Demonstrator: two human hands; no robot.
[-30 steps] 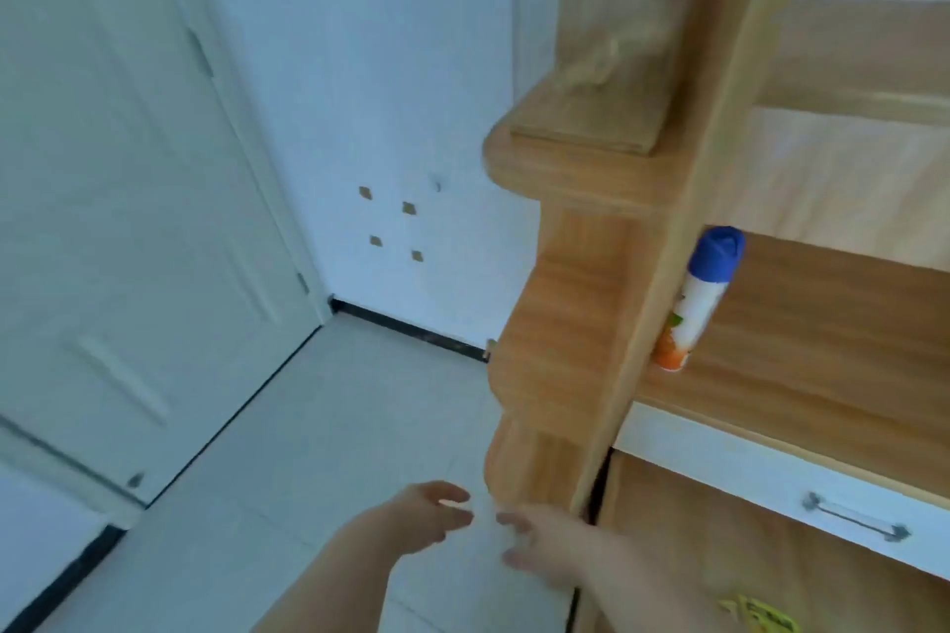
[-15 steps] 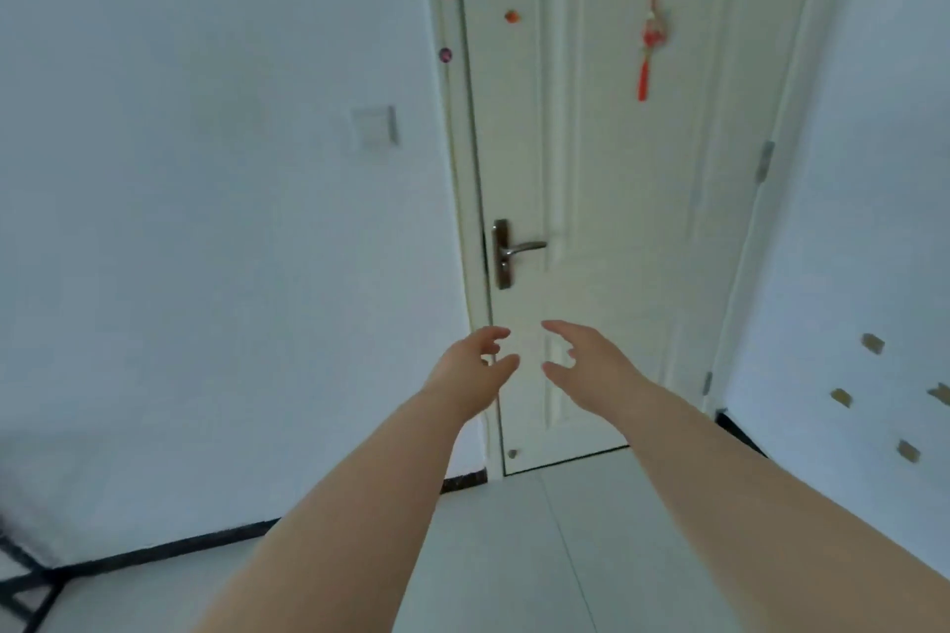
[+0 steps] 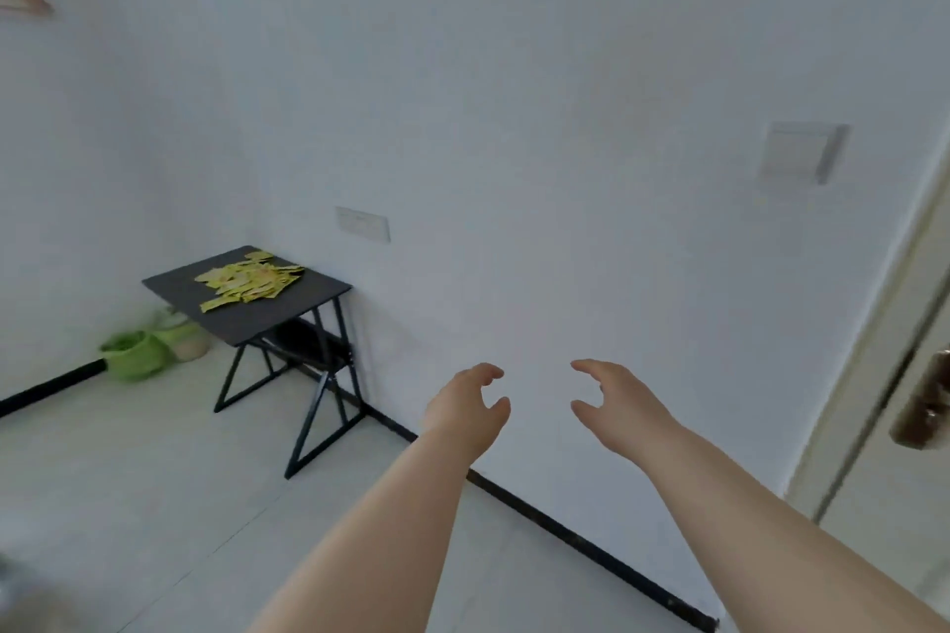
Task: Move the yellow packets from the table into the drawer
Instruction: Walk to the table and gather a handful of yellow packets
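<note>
Facing: white wall (image 3: pixel 514 118) on the head cam; I see both bare forearms stretched out in front of it.
left grip (image 3: pixel 465 409): in the air, fingers loosely curled, thumb apart from them, holding nothing.
right grip (image 3: pixel 617 406): same pose, fingers loose and spread, touching nothing. Palm is turned toward the left grip, with a clear gap between them.
yellow packets (image 3: pixel 249 280): loose overlapping heap on the tabletop, toward its far side by the wall. Well apart from both grips, off to their left and deeper in the room.
tabletop (image 3: pixel 241 319): dark and flat on a black angled frame, standing against the wall near the corner. There's something dark on the lower shelf (image 3: pixel 308 342); I can't tell what.
floor (image 3: pixel 128 478): pale tiles.
green objects (image 3: pixel 136 355): on the floor just left of the frame, too blurred for me to identify.
switch plate (image 3: pixel 802 152): on the wall, upper right.
socket plate (image 3: pixel 362 223): on the wall just above the tabletop's far corner.
baseboard (image 3: pixel 591 545): black strip along the foot of the wall.
door (image 3: pixel 884 504): pale, at the right edge.
handle (image 3: pixel 925 406): metal, blurred.
</note>
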